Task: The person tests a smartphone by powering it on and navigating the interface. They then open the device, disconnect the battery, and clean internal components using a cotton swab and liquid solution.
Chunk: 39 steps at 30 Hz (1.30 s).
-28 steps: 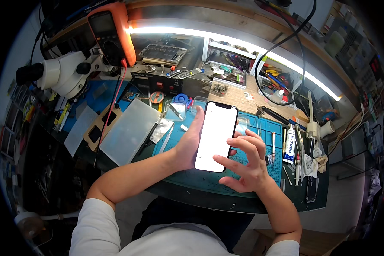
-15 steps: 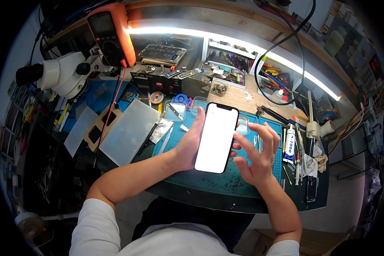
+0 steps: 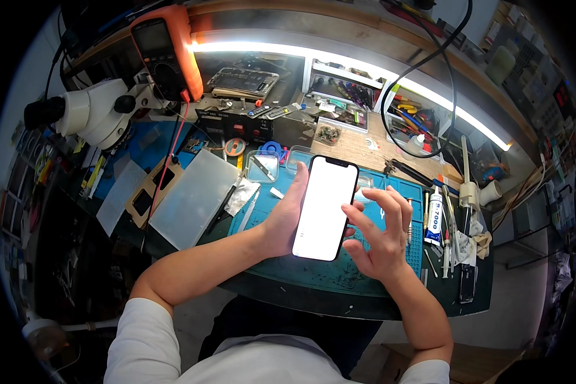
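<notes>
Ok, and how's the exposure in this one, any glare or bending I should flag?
In the head view, the phone has a washed-out, nearly white screen; in the head view, the light strip is blown out too; also in the head view, the bench bows along its front edge and the picture's corners go black.

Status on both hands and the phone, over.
Left hand holding phone, screen lit white. Right hand free, index fingertip over screen's right edge, contact unclear. Nothing else covering screen.

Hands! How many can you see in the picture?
2. The left hand holds the bright-screened phone; the right hand has a fingertip at the phone's right edge. No others show.
</notes>
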Motion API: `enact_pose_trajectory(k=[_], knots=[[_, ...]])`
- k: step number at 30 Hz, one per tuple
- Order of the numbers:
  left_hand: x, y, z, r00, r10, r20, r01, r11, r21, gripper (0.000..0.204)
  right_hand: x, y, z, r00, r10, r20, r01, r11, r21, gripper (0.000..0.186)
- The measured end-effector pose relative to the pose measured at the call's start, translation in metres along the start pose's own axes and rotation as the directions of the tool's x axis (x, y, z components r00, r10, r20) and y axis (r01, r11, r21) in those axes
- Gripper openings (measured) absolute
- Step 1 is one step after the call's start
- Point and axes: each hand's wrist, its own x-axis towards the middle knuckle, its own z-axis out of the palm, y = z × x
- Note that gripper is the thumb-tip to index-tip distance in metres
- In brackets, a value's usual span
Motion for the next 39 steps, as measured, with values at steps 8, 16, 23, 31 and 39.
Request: enact_pose_trajectory(k=[8,16,23,31,39], knots=[[-0.001,0.0,-0.002,0.997,-0.025,0.071,0.027,0.999,-0.03,0.09,-0.002,-0.002,-0.002,0.996,-0.068,0.055,0.063,0.993,0.096,0.043],[0.0,0.0,0.0,0.999,-0.015,0.033,0.015,1.0,-0.015,0.092,-0.003,-0.003,-0.003,0.985,-0.15,0.085,0.133,0.975,0.179,0.045],[-0.003,-0.001,0.002,0.999,-0.046,0.003,0.046,0.999,0.02,0.091,0.0,0.0,-0.002,1.0,0.011,0.014,-0.011,0.999,-0.036,0.058],[-0.002,-0.003,0.001,0.999,-0.046,0.018,0.046,0.999,0.018,0.089,0.0,-0.001,-0.003,1.0,0.001,0.002,-0.001,1.0,-0.013,0.057],[-0.004,-0.001,0.005,0.999,-0.04,0.009,0.04,0.999,-0.001,0.085,-0.001,-0.001,-0.005,1.0,0.024,-0.008,-0.024,1.0,0.014,0.05]])
